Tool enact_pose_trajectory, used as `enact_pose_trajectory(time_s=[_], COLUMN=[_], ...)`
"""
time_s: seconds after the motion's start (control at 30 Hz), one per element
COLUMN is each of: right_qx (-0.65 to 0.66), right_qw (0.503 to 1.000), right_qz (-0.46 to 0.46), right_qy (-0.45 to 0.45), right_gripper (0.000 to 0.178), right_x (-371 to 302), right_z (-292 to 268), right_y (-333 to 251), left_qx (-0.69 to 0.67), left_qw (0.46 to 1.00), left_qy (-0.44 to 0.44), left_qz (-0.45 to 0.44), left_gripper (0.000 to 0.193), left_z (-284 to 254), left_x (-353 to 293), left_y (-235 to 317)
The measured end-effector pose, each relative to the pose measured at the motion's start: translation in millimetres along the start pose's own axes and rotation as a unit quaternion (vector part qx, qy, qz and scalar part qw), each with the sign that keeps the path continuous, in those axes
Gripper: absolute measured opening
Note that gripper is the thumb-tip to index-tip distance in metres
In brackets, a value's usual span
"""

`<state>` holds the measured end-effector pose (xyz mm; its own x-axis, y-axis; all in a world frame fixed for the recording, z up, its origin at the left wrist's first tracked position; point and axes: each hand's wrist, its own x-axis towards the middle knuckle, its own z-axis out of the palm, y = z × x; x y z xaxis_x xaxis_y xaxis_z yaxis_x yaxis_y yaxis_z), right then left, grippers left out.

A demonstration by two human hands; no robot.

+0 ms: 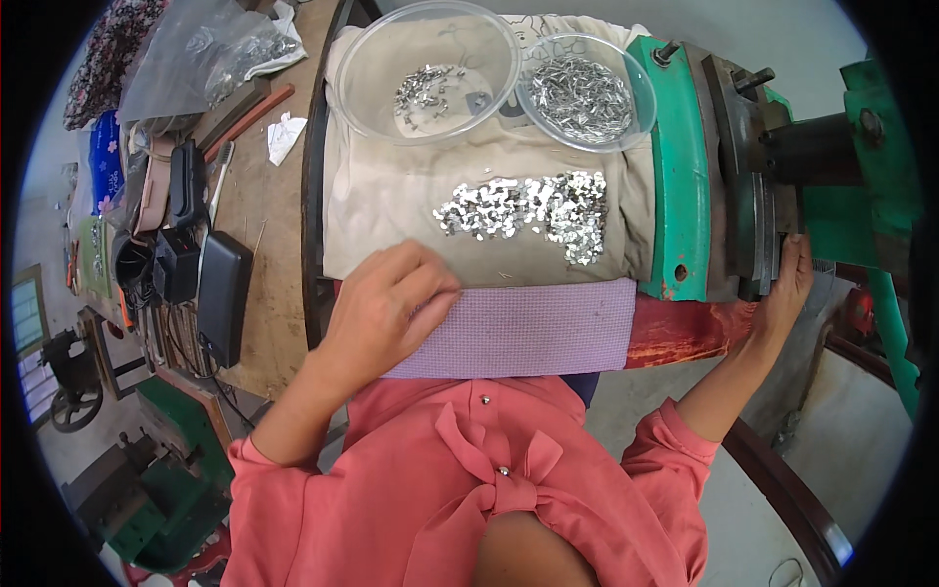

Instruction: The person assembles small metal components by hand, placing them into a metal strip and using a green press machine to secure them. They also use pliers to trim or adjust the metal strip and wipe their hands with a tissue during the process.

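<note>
My left hand [389,305] hovers over the near edge of the beige cloth [377,205] and the purple woven mat [533,328]. Its fingers are curled in together; whatever they may hold is hidden. On the cloth ahead lies a spread of small shiny metal pieces [577,220]. My right hand [785,284] reaches up to the right side of the dark metal block [748,205] of a green press [682,186]. Its fingers are pressed together at the block's near corner, with the tips partly hidden, and anything in them is too small to make out.
Behind the spread stand a large clear bowl [357,108] with a few metal pieces and a smaller clear tub [641,122] full of them. A wooden bench [279,225] at left carries a black case [225,298], a toothbrush [222,166] and plastic bags [181,68]. Another green machine [166,489] stands lower left.
</note>
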<state>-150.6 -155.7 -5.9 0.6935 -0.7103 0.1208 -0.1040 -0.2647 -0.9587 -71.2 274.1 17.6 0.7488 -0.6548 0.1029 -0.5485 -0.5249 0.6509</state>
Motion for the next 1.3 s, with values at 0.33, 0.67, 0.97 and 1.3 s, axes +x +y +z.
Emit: enact_pose_trajectory(time_s=[0.33, 0.67, 0.97, 1.3], right_qx=[-0.008, -0.002, -0.001, 0.004], right_qw=[1.000, 1.000, 1.000, 1.000], right_qz=[0.011, -0.001, -0.022, -0.019], right_qy=[-0.003, -0.004, -0.016, -0.021], right_gripper=[0.051, 0.045, 0.045, 0.042], right_x=[-3, -4, -3, -5], right_z=[-2, 2, 0, 3], right_y=[-7, -5, -1, -2], left_qx=[0.056, 0.020, 0.088, 0.189], left_qw=[0.998, 1.000, 0.992, 0.969], left_qy=[0.026, -0.008, 0.038, -0.023], left_qz=[-0.021, -0.001, 0.077, 0.156], left_gripper=[0.015, 0.014, 0.015, 0.016], left_z=[21, 22, 53, 47], left_x=[-18, -9, 17, 19], left_y=[-8, -4, 10, 13])
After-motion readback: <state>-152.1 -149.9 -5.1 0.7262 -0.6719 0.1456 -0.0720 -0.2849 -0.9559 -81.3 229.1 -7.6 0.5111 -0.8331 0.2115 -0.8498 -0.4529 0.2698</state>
